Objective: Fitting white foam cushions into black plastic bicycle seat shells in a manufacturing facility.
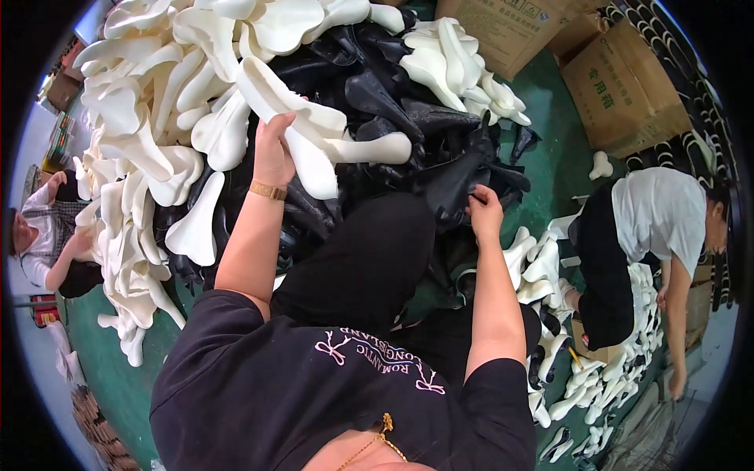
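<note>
My left hand (275, 151), a band on its wrist, is closed on a white saddle-shaped foam pad (271, 88) at the near side of the heap. Another white pad (369, 149) lies crosswise against it, its narrow end pointing right; whether my hand also grips this one, I cannot tell. Off to the right, my right hand (485, 210) pinches the edge of a black saddle-shaped cover (449, 187) beside my knee. Black covers (369, 94) lie jumbled between and beyond my hands. A big pile of white pads (149, 102) rises on the left.
Cardboard boxes (624, 90) stand at the back right. On the right a person (644, 228) bends over more white pads (605, 377) on the green floor (550, 169). Another person (55, 228) sits at the far left behind the pile. Black curved pieces (667, 39) stack along the right wall.
</note>
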Action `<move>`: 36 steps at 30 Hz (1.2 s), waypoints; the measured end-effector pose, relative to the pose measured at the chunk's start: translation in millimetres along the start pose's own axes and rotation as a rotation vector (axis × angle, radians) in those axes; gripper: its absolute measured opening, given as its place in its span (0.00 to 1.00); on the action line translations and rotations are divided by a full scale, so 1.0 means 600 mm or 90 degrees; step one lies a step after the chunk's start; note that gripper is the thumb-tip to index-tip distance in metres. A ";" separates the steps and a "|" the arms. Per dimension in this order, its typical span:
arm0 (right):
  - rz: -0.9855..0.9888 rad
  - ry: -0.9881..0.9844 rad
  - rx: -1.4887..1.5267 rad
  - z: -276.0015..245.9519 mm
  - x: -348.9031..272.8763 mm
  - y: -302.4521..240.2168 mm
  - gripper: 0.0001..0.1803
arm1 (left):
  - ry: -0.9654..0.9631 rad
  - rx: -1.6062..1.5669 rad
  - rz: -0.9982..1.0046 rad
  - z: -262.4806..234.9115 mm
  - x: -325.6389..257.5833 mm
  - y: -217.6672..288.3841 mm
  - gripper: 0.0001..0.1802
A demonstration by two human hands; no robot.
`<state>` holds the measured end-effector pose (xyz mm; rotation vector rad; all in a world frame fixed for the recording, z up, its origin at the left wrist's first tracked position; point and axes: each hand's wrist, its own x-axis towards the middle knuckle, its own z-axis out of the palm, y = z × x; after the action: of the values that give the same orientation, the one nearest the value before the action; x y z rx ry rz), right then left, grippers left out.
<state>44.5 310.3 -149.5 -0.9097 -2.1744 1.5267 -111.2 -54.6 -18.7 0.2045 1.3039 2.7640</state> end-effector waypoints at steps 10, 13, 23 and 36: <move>-0.769 -0.186 -0.380 0.137 -0.121 -0.340 0.44 | -0.151 -0.177 -0.011 0.038 -0.012 0.052 0.33; -0.819 -0.208 -0.296 0.165 -0.136 -0.357 0.37 | -0.181 -0.168 -0.008 0.061 -0.025 0.054 0.35; -0.478 -0.385 0.011 0.171 -0.110 -0.340 0.16 | -0.258 -0.123 -0.048 0.058 -0.024 0.045 0.34; -0.278 -0.540 0.062 0.160 -0.090 -0.321 0.12 | -0.255 -0.117 -0.069 0.045 -0.021 0.031 0.35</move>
<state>-32.2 163.2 -2.1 0.3340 -2.5321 1.9534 -94.6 -47.2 11.4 0.6163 0.9275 2.5520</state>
